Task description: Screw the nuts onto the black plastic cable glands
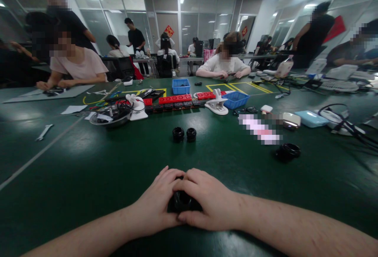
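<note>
"Holding what at present, and with which hand?"

"Both. My left hand (158,202) and my right hand (211,198) are curled around one glossy black rounded piece with a round opening (184,199). Grip is narrow; the fingers meet over its far side and the thumbs come together on the near side."

"Position of the piece relative to the hands?"

"Between the palms, enclosed left and right. The opening shows through the gap, facing me. The rest is covered by fingers, so its full outline cannot be recorded."

"Resting on the surface or lifted?"

"Cannot tell. The hands are low over the dark green smooth tabletop (97,186), near my edge of it, and they hide the underside."

"Similar parts nearby?"

"Three noted. Straight beyond my hands, well apart from them, stand a black ribbed ring-shaped part (178,134) and, just beside it on the right, a slightly smaller black ring-shaped part (191,134). Farther to my right lies a wider black ring-shaped part (288,152). None of these is touched."

"Other items?"

"A silver metal open-ended wrench (44,132) far to my left; a shallow blue plastic tray (236,99) beside a white plastic clamp (217,105) beyond the ring parts."
</note>
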